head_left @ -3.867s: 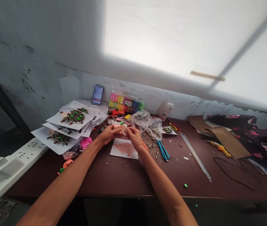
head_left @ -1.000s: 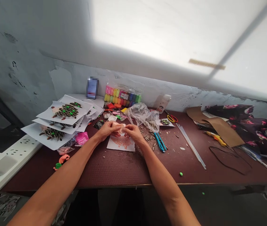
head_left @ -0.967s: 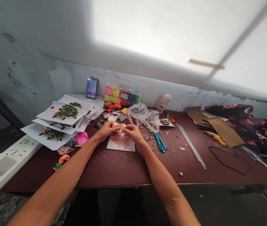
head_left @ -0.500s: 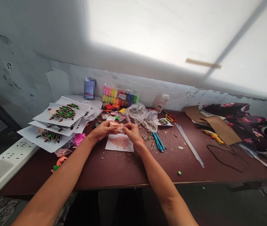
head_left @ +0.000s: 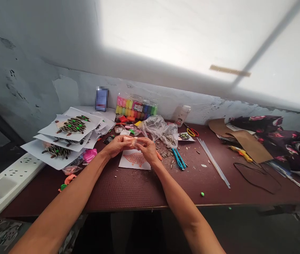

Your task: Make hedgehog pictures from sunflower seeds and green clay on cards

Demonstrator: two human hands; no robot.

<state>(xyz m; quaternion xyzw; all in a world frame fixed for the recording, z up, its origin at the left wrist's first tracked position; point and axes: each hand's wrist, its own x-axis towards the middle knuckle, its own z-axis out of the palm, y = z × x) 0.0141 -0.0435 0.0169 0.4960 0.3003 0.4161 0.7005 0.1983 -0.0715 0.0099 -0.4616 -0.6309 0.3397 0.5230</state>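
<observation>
Between my two hands is a small lump of pale peach clay (head_left: 132, 141) in a clear plastic wrapper. My left hand (head_left: 115, 146) is closed on its left side, and my right hand (head_left: 147, 149) pinches the wrapper on the right. Just below them a white card (head_left: 135, 163) with an orange leaf-shaped drawing on short legs lies flat on the table, its upper edge partly hidden by the hands. An orange stick-like thing (head_left: 159, 155) shows beside my right wrist. Striped sunflower seeds (head_left: 166, 153) are scattered to the right, near a blue cutter (head_left: 178, 158).
Stacked sheets with seed-covered hedgehogs (head_left: 73, 126) stand left, beside a white power strip (head_left: 20, 173). Behind are coloured clay packs (head_left: 136, 108), a plastic bag of seeds (head_left: 169, 135) and a bottle (head_left: 182, 115). Scissors (head_left: 192, 132), clear sticks (head_left: 213, 162) and a glue gun (head_left: 241, 153) lie right.
My right hand's fingers have shifted slightly left over the wrapper, closer to my left hand. The orange stick-like thing by the right wrist shows more. The view has shifted a little.
</observation>
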